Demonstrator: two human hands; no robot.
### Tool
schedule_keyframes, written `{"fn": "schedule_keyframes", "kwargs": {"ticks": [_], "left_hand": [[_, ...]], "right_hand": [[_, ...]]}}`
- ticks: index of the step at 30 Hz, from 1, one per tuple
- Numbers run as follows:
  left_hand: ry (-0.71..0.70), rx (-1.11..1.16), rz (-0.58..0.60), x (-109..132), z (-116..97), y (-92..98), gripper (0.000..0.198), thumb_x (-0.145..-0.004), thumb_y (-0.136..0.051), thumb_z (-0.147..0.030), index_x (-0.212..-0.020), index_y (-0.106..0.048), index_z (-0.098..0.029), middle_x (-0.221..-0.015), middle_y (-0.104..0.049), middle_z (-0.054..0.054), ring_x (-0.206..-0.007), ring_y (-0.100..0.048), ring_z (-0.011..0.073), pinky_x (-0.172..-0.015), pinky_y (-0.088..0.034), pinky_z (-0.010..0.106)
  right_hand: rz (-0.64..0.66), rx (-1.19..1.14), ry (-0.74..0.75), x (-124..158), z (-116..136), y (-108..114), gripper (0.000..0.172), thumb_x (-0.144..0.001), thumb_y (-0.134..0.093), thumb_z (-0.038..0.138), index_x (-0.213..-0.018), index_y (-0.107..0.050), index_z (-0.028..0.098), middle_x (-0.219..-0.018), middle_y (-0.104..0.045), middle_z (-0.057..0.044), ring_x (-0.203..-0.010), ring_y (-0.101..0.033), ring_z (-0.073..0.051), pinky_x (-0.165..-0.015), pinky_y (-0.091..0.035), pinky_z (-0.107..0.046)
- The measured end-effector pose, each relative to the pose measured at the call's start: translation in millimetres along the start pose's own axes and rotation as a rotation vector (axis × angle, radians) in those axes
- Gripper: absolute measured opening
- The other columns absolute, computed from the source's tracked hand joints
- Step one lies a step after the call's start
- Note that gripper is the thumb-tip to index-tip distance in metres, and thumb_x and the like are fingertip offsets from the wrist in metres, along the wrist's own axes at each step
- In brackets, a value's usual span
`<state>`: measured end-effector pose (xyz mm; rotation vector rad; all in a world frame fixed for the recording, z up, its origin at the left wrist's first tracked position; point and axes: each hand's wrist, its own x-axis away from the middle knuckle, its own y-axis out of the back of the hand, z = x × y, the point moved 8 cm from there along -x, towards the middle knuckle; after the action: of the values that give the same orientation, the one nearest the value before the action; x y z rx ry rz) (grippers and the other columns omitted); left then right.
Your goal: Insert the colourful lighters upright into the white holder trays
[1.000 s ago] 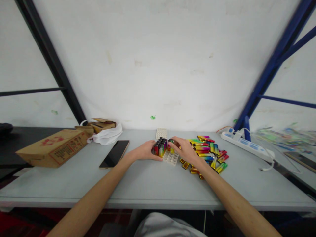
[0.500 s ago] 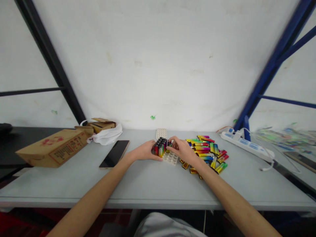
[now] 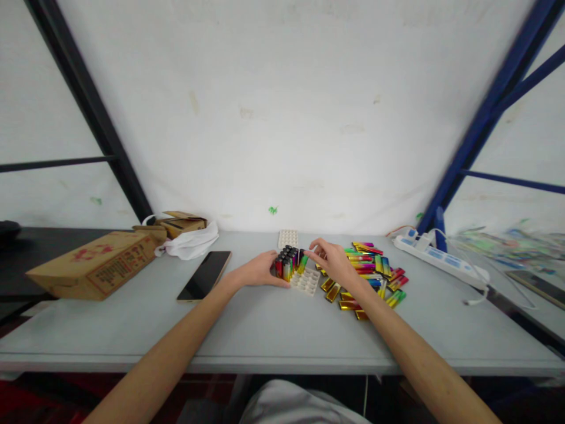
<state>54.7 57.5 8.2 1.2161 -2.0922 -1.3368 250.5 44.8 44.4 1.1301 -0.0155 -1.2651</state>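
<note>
Several lighters (image 3: 286, 268) with black tops stand upright, close together, in the left part of a white holder tray (image 3: 308, 284) with rows of holes. My left hand (image 3: 263, 270) curves around their left side, its thumb along the tray's front edge and its fingers behind. A green and yellow lighter (image 3: 302, 264) stands in the tray to the right of the group, leaning slightly. My right hand (image 3: 327, 259) is beside its top with thumb and fingers apart, holding nothing; whether a fingertip touches it I cannot tell.
Loose shiny lighters (image 3: 375, 274) lie in a pile to the right. A second white tray (image 3: 288, 238) is behind. A phone (image 3: 205, 275), a cardboard box (image 3: 99, 262) and a white bag (image 3: 192, 242) are left; a power strip (image 3: 441, 256) is right.
My right hand has let go of the green and yellow lighter, which now stands in the tray, and has drawn slightly right with fingers opened. My left hand has stayed in place.
</note>
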Motion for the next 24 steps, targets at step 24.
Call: {"fn": "schedule_keyframes", "kwargs": {"ticks": [24], "left_hand": [[0.007,-0.063,-0.008,-0.1,-2.9,2.3,0.08,-0.058,-0.08,-0.076,-0.11,-0.068,-0.017,-0.112,-0.071,0.011,-0.102,-0.067,0.035,-0.093,-0.053,0.04]], "right_hand": [[0.364,0.449,-0.036,9.6,-44.9,-7.2,0.027,-0.1,-0.054,0.022,-0.117,-0.075,0.015,-0.112,-0.072,-0.017,-0.107,-0.064,-0.026,-0.097,-0.045,-0.036]]}}
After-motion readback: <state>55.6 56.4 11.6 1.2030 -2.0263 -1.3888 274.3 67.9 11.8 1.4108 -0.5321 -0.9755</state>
